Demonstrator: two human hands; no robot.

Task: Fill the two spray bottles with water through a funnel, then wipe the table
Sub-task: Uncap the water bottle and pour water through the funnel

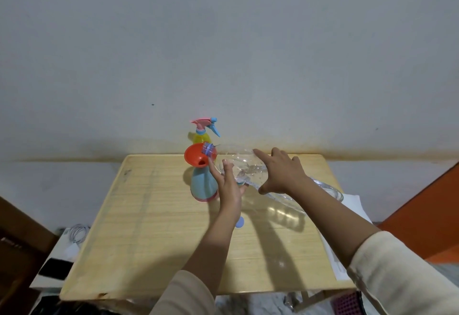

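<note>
At the left of the middle, on the pale wooden surface (149,215), a pale blue cone-shaped spray bottle (202,183) is standing upright without its spray head and is carrying an orange plastic funnel (195,155) in its neck. Just behind it, a yellow spray bottle with a pink and blue trigger head (201,138) is waiting by the wall, head on. The left hand (229,188) is lying with straight fingers against the near side of a clear plastic water bottle (246,165), steadying it beside the blue bottle, and a small round blue cap (240,222) is lying on the surface below that wrist. The water bottle is tilting with its mouth over the funnel's bowl, and the right hand (282,173) is gripping its body from above, fingers spread over the top and thumb reaching under. Whether water is running just now is too faint to tell. Judging by this, the pouring into the first bottle is under way. The next move is probably calling for a steady tilt that keeps the mouth inside the funnel's rim, so nothing spills. To the right, a clear glass bowl (335,192) is sitting behind the right forearm, beside a white sheet (352,205).
</note>
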